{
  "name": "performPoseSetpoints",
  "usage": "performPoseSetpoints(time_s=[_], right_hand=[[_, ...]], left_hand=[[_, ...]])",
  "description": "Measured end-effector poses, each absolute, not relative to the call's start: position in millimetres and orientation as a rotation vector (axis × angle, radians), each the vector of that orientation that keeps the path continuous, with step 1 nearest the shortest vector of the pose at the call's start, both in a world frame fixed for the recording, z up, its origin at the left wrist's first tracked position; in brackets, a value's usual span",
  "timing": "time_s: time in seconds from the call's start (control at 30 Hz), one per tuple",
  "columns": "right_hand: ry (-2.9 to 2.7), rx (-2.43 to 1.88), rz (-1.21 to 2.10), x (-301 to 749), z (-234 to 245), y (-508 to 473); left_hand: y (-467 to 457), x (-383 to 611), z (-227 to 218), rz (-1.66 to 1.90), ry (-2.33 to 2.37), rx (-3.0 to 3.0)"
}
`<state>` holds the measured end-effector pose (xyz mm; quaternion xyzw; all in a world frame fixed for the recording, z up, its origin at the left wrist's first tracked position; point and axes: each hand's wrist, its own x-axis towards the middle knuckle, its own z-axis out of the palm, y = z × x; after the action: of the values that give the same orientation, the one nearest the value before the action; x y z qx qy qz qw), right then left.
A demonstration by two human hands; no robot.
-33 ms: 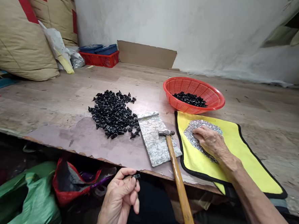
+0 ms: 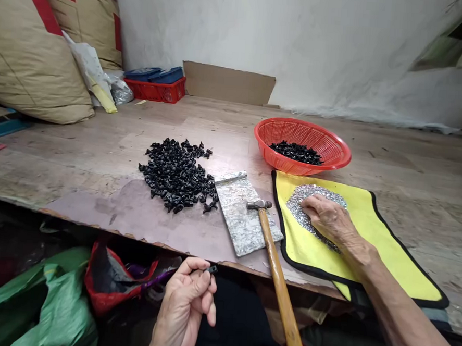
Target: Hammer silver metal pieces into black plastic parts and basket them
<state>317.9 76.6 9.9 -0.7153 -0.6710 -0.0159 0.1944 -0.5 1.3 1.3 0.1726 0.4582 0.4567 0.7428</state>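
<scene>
The black pile point(image 2: 176, 175) is lying at twelve o'clock from the left hand point(image 2: 184, 298), whose thumb and fingers are pinching a black part point(image 2: 212, 269). At one o'clock, the plate point(image 2: 238, 220) is supporting the hammer's point(image 2: 278, 270) head. Beyond, the basket point(image 2: 290, 166) is sitting at eleven o'clock from the right hand point(image 2: 330, 221), which is reaching into silver bits point(image 2: 297, 200) on the cloth point(image 2: 386, 250); whether its fingertips are gripping any, I cannot tell.

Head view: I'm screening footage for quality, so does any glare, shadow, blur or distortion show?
Head view: pale glare on the table between the black pieces and the red basket; head view: deep shadow below the table's front edge; head view: hammer fairly sharp, right forearm seemingly stretched toward the corner, likely by a wide lens.
</scene>
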Motion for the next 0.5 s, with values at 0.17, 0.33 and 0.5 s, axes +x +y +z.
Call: performPoseSetpoints(time_s=[0.17, 0.33, 0.5], right_hand=[[-1.870, -2.057, 0.073, 324.9, 14.3, 69.8], [-1.701, -2.129, 0.128, 332.7, 13.1, 63.5], [-1.604, -2.218, 0.093, 336.8, 18.3, 57.5]], left_hand=[[12.5, 1.4, 12.2, 1.054, 0.946, 0.411], [21.7, 10.5, 23.0, 1.068, 0.897, 0.441], [19.9, 16.1, 21.6, 1.091, 0.895, 0.418]])
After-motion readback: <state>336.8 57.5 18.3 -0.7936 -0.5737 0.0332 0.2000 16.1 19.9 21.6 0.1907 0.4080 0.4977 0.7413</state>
